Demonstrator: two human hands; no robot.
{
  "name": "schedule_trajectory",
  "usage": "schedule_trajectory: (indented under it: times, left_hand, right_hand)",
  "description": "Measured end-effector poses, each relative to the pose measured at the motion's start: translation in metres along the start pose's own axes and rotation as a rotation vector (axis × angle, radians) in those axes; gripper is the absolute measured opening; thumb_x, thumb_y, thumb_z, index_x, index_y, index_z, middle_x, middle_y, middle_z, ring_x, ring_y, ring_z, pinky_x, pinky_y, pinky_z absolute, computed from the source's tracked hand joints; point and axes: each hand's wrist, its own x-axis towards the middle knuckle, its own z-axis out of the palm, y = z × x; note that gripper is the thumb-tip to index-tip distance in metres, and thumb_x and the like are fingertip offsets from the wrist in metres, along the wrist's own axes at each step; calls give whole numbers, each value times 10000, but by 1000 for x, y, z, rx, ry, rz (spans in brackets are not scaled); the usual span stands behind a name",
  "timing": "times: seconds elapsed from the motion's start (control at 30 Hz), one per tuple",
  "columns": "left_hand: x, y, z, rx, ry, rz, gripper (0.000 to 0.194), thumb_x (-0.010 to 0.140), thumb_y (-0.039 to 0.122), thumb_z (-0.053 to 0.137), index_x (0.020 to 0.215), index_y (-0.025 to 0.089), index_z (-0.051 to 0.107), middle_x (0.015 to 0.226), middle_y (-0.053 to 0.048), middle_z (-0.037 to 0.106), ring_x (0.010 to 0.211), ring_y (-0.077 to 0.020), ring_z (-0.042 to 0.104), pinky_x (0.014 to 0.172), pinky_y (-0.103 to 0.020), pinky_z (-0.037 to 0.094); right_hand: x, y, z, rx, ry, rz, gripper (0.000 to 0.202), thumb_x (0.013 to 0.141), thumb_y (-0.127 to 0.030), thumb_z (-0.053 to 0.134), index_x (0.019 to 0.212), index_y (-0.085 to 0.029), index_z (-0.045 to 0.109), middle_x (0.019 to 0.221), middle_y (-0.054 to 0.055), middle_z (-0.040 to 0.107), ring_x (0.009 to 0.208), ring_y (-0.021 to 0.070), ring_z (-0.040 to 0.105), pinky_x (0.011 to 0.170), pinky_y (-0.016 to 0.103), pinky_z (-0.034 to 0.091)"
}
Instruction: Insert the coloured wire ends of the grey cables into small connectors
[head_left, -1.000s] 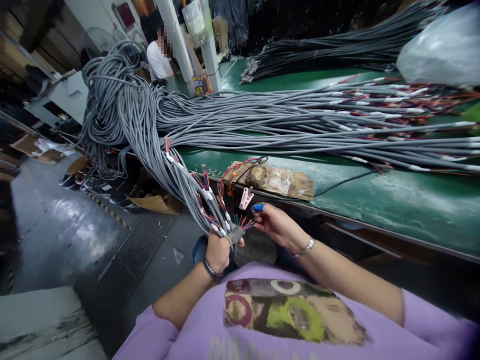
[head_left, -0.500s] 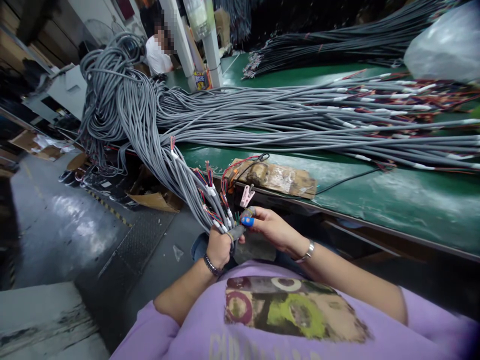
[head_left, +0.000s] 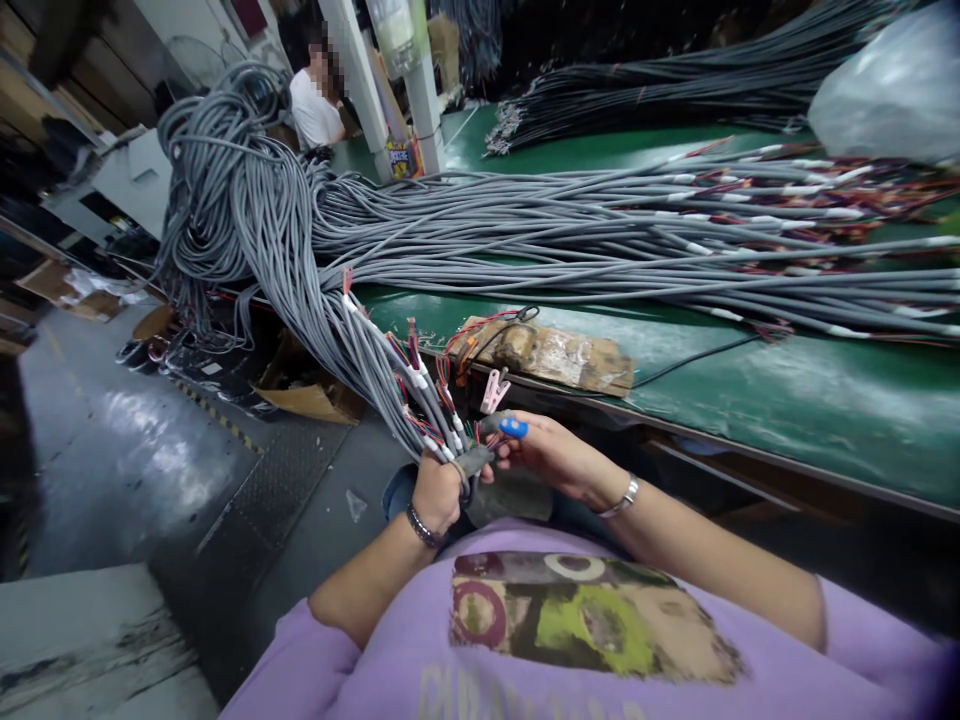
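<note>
My left hand is closed round the ends of several grey cables, which slope down to it from the bench. Its thumb wears a grey finger cover. White sleeves and thin coloured wires stick out of the cable ends just above this hand. Close beside it, my right hand is closed in a pinch on fine wires at a cable end; its fingertips partly hide them. A blue wrap and a grey cover are on its fingers. A pink clothes-peg stands at the bench edge above my right hand.
Long grey cables lie across the green bench and heap up at left. A wooden board rests at the front edge. Black cables and a plastic bag lie behind. A person is at the back.
My right hand has shifted slightly and turned, its fingers curling more around the fine wires. My left hand keeps its hold on the grey cables.
</note>
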Motion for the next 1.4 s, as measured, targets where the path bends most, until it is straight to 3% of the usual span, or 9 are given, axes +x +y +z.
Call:
schedule_trajectory:
  times: [0.27, 0.63, 0.83, 1.1, 1.23, 1.4]
  left_hand:
    - [2, -4, 2, 12, 60, 32, 329, 650, 397, 708, 482, 140, 589, 444, -19, 543, 463, -128, 544, 507, -258, 441]
    - [5, -1, 5, -58, 145, 56, 289, 649, 357, 699, 483, 145, 593, 456, -26, 574, 510, -147, 588, 546, -266, 475]
    - [2, -7, 3, -30, 37, 42, 247, 626, 327, 728, 525, 135, 611, 466, -16, 584, 463, -128, 562, 490, -243, 444]
    - [4, -6, 0, -122, 142, 6, 273, 607, 348, 743, 506, 135, 606, 444, -12, 572, 472, -136, 580, 540, -265, 492]
    - [5, -3, 1, -184, 138, 14, 222, 607, 296, 729, 510, 130, 618, 444, -12, 576, 454, -126, 566, 520, -256, 484]
    - [5, 1, 3, -222, 128, -8, 187, 594, 268, 711, 507, 128, 622, 465, -21, 597, 452, -123, 560, 488, -247, 468]
  right_hand:
    - [-4, 0, 8, -202, -25, -100, 247, 693, -378, 720, 731, -184, 572, 583, 3, 652, 580, 140, 576, 555, 253, 354]
    - [-1, 7, 5, -159, 70, -110, 201, 659, -299, 715, 642, -179, 555, 596, -2, 645, 540, 111, 523, 526, 243, 330]
    - [3, 2, 20, -142, 32, -134, 285, 706, -423, 686, 697, -200, 509, 499, -39, 579, 415, 133, 532, 502, 277, 377]
    - [1, 8, 7, -261, 173, -191, 361, 636, -457, 748, 616, -166, 534, 504, -57, 499, 479, 69, 392, 504, 234, 282]
    - [-1, 11, 0, -161, 157, -171, 349, 638, -432, 762, 596, -163, 543, 513, -52, 481, 500, 69, 387, 513, 225, 313]
    - [10, 6, -7, 154, 176, -34, 401, 659, -559, 701, 699, -171, 604, 641, -3, 582, 531, 86, 471, 526, 232, 413]
